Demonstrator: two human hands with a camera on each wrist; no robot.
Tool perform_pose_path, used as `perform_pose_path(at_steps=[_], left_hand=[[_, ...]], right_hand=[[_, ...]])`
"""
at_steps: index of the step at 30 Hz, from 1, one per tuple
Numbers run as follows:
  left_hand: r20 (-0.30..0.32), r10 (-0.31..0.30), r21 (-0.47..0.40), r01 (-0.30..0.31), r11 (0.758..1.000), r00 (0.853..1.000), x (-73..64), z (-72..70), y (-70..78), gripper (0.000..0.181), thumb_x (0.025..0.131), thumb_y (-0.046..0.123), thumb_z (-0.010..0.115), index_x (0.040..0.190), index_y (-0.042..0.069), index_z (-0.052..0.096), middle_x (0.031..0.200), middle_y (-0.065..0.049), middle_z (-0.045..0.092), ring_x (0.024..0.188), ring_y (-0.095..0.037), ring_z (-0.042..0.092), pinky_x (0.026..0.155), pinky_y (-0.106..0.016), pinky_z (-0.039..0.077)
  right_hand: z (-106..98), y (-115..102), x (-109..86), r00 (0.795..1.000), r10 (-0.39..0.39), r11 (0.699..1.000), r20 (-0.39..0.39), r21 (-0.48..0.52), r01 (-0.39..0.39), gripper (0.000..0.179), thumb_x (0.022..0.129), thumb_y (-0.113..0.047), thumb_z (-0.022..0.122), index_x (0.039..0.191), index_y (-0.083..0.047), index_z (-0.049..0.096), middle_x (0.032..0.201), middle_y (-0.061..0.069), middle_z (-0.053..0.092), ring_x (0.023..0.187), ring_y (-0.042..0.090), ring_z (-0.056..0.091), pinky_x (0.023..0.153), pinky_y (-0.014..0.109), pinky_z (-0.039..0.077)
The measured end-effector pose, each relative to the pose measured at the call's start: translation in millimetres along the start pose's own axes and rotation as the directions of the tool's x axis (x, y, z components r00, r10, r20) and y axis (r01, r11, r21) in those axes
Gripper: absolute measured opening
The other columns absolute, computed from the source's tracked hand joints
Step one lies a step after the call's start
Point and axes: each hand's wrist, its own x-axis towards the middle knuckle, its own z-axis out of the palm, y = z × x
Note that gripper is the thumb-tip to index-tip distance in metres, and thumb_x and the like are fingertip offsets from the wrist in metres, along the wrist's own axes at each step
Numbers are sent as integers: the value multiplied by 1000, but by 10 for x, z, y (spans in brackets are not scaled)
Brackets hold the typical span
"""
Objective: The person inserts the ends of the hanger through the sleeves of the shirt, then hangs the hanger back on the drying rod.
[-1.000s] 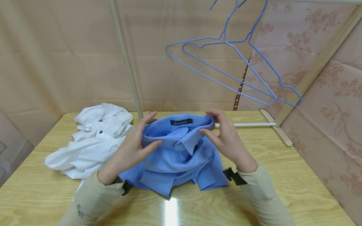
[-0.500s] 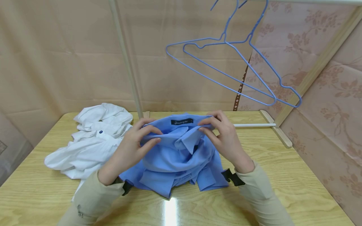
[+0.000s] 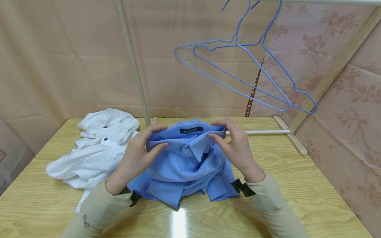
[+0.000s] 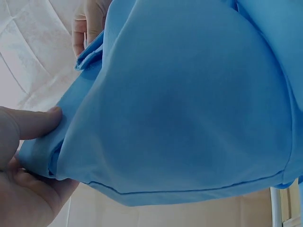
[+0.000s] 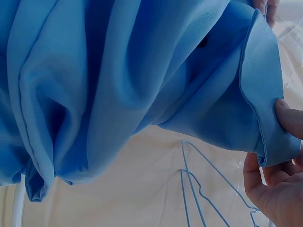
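Observation:
A blue collared shirt (image 3: 178, 165) is bunched at the middle of the table, its collar raised and a dark label (image 3: 191, 130) showing inside the neck. At the collar's left end, my left hand (image 3: 135, 158) pinches the fabric between thumb and fingers. My right hand (image 3: 238, 148) grips the opposite end of the collar in the same way. Both wrist views show the thumbs on the collar's outer face, with the body of the shirt (image 4: 189, 104) hanging below it. Some fingers are hidden behind the cloth.
A crumpled white shirt (image 3: 95, 152) lies on the wooden table (image 3: 297, 195) at the left. Two blue hangers (image 3: 235, 43) hang at the upper right from a rail (image 3: 327, 1). A thin upright pole (image 3: 131, 59) and a white bar (image 3: 265, 132) stand behind the shirt.
Fingers of both hands have shifted from inside the neck opening back to the collar's outer ends. The collar has spread slightly wider, moving a little left; the right hand has moved slightly left too.

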Motion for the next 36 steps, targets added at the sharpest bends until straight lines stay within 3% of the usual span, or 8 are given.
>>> perform_pose_path(at_steps=[5,11,15,21,24,29,33,36], left_hand=[[-29,6,-5,-6,1000,1000,0,7,-2,36,76,6,72,111,8,61,106,-5,65,94,-15,62,76,-15,44],[28,-14,22,13,1000,1000,5,-19,-3,44,77,10,72,117,7,55,112,-7,63,101,-18,59,81,-29,46],[73,-72,49,69,996,995,11,-67,-14,51,77,15,73,122,6,51,113,-11,62,94,-20,61,75,-34,48],[101,-168,81,160,984,981,17,-117,-39,45,78,18,71,118,8,54,94,-6,67,78,-18,64,60,-26,48],[101,-173,80,166,983,980,22,-110,-42,39,79,17,71,115,7,57,85,-5,67,77,-17,64,57,-24,47],[125,-143,83,134,988,982,31,-95,-42,43,79,16,70,118,5,54,85,-6,64,72,-16,59,57,-25,45],[182,-111,76,99,992,977,31,-91,-35,56,80,16,69,129,6,43,104,-12,60,88,-22,58,74,-35,47],[204,-108,55,99,994,973,33,-85,-36,59,81,16,68,132,6,39,119,-15,55,108,-27,53,89,-44,42]], right_hand=[[7,2,-3,1000,-2,1000,-3,3,2,26,72,-4,74,96,-3,62,91,6,64,78,14,58,64,16,40],[-7,0,7,1000,14,1000,17,7,-14,31,72,-4,74,100,-2,61,94,7,63,79,15,58,66,16,41],[-18,9,10,998,38,999,41,26,-39,38,73,-5,74,108,-2,60,99,7,62,84,16,57,74,18,43],[-31,39,11,995,82,996,54,30,-83,42,73,-7,74,111,-4,58,103,7,61,90,17,58,80,23,45],[-33,39,11,991,108,994,82,23,-110,44,74,-8,74,113,-3,57,105,7,61,91,17,57,80,24,44],[-35,31,16,978,154,987,138,13,-158,47,75,-9,74,117,-2,55,107,7,59,91,16,54,79,24,42],[-31,18,17,973,173,984,155,15,-177,48,75,-10,74,118,-2,54,107,8,58,91,15,53,78,24,41],[-24,21,16,972,174,984,161,22,-179,49,75,-10,74,118,-2,54,107,8,58,90,15,53,77,24,41]])
